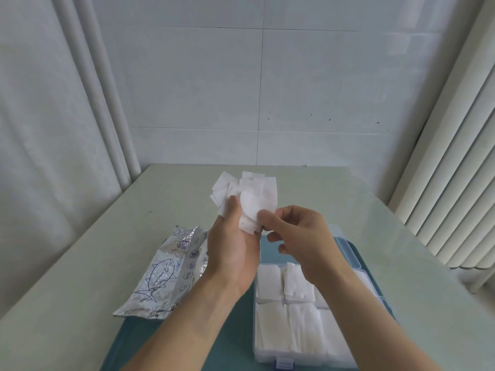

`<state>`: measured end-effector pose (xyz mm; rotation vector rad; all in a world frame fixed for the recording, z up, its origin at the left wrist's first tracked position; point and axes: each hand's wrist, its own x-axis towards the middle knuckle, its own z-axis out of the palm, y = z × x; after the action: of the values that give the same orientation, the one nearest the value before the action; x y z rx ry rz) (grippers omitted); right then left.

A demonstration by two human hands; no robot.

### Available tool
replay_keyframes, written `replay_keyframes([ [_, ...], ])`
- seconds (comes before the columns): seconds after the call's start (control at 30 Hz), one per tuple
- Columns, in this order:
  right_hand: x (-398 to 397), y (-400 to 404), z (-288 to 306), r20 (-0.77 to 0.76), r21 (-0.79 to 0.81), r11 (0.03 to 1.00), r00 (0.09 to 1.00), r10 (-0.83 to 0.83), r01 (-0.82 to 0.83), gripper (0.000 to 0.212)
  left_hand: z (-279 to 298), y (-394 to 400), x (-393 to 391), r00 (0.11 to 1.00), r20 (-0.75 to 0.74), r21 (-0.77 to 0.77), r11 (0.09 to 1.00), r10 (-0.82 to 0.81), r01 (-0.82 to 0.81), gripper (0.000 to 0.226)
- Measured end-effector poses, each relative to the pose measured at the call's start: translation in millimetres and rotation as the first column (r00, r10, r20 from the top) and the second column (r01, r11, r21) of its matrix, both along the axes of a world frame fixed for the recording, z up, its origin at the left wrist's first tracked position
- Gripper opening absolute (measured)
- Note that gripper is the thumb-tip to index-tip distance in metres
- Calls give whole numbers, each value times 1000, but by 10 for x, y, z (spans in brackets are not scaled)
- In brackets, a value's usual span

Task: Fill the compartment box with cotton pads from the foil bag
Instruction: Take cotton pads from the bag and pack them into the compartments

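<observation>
The left hand is gripping a loose fan of white square cotton pads, thumb pressing them against curled fingers, raised above the pale grey-green table. The right hand is pinching the lower edge of the front pad between thumb and forefinger, its other fingers curling loosely. The crinkled silver foil bag, printed with a blue fish outline, is lying flat on the table left of the hands, partly overlapping the teal mat. The clear plastic compartment box is sitting on the mat beneath the right forearm, its visible compartments holding stacked white pads.
</observation>
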<state>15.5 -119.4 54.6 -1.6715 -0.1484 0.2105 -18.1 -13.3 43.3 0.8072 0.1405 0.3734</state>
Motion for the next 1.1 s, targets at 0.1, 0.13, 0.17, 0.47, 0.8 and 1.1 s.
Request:
replay_keyframes([
  [0.1, 62, -146, 105, 91, -9, 1000, 995, -26, 27, 19, -2, 51, 19, 1000, 15, -7, 1000, -14, 14, 38],
  [0.13, 86, -214, 157, 134, 5, 999, 990, -33, 32, 18, -5, 73, 29, 999, 16, -6, 1000, -28, 28, 37],
  [0.17, 99, -285, 212, 177, 21, 1000, 984, -24, 20, 18, -6, 92, 29, 999, 3, 1, 999, -51, 51, 34],
  [0.47, 67, -475, 356, 265, -308, 943, 940, 213, -127, 18, -50, 95, -6, 882, -136, 164, 868, -451, 469, 49],
  [0.8, 98, -303, 178, 404, -405, 910, 910, 93, 87, 30, -79, 69, -2, 842, -71, 128, 832, -535, 539, 69],
  [1.1, 65, -272, 187, 410, -427, 904, 897, 165, 28, 37, -89, 87, -1, 865, -81, 114, 858, -495, 501, 58],
])
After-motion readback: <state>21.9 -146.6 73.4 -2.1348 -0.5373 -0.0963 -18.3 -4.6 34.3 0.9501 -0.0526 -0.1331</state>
